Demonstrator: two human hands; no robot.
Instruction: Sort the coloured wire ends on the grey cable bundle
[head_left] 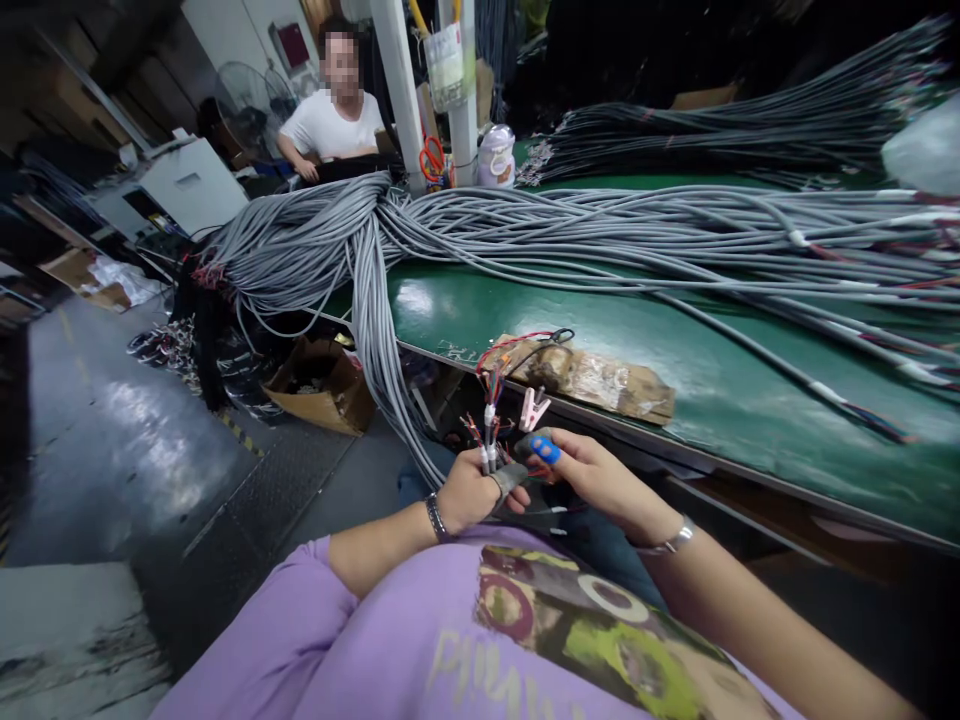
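Note:
My left hand is closed round the ends of several grey cables, whose thin coloured wires fan out above the fingers. Just to its right, my right hand is pinched on reddish wires near the cable ends. Grey covers sit on fingers of both hands, and a blue wrap is on the right one. A pale pink clip stands right above the right fingertips, by the bench edge. Behind it lies a worn wooden block with clear tape, and red and black leads beside it.
A thick bundle of grey cables runs across the green bench and hangs over its front edge. Dark cables lie at the back. A post, a lidded tub, a floor carton and a seated person are beyond.

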